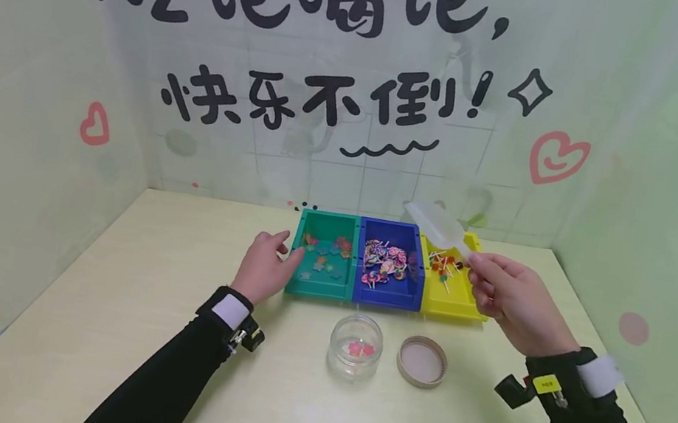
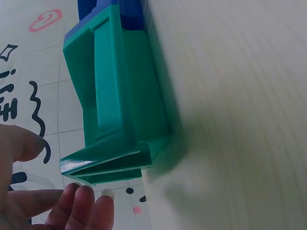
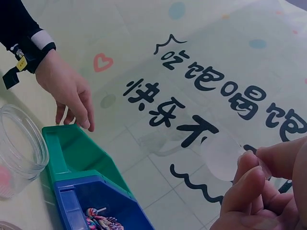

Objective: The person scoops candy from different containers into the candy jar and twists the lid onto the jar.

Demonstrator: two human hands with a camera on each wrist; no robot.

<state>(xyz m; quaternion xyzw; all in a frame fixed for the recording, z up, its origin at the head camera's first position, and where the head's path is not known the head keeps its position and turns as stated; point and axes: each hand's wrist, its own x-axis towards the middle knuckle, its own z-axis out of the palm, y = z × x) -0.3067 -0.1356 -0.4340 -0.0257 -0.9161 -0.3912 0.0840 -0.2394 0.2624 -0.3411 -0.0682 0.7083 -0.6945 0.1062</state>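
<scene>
My right hand pinches the handle of a translucent white scoop, held above the yellow bin. In the right wrist view the scoop's blade looks bare. Beside the outer left side of the green bin is my left hand, fingers loosely extended and holding nothing. The left wrist view has its fingertips close to the bin's end; contact cannot be told. Small star- or flower-shaped pieces lie in the green bin. Swirled lollipop charms fill part of the blue bin.
A clear open jar with a few pink pieces stands in front of the bins. To its right lies a round lid. Small lollipop-like sticks sit in the yellow bin. A printed curtain hangs behind the table.
</scene>
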